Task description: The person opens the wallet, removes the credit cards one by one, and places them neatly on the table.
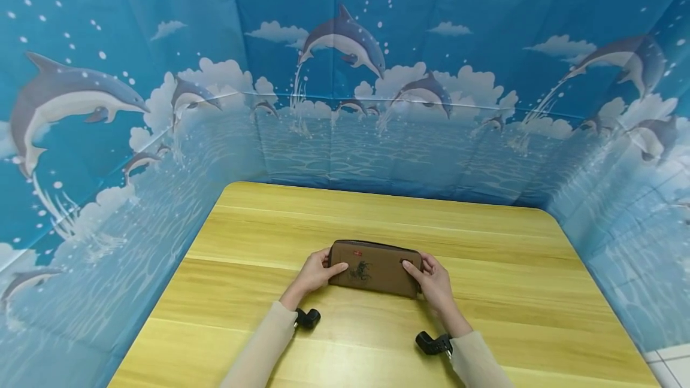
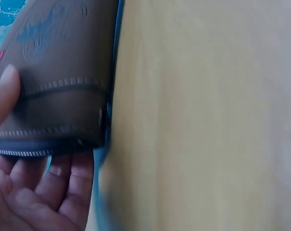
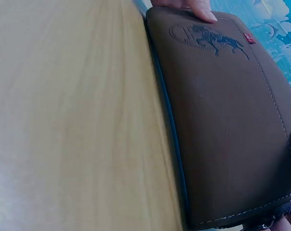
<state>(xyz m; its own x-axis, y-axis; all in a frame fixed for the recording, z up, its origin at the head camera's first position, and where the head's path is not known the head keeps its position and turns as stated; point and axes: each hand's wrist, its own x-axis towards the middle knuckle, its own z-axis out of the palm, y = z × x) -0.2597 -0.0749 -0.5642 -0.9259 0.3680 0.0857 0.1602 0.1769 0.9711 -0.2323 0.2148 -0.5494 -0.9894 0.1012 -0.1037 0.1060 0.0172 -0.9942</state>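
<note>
A brown zip-around wallet is held up lengthwise between both hands over the table. Dark horse artwork and a small red tag mark its front face. My left hand grips the left end, thumb on the front and fingers behind. In the left wrist view that hand's fingers curl beneath the zipped end of the wallet. My right hand pinches the opposite end, its thumb on the front near the top corner. A zipper pull shows by the lower end of the wallet in the right wrist view.
The yellow wood-grain table has rounded far corners. A blue curtain printed with dolphins and clouds stands around its back and sides. Black wrist camera mounts jut inward from both forearms. White tiles show at the lower right.
</note>
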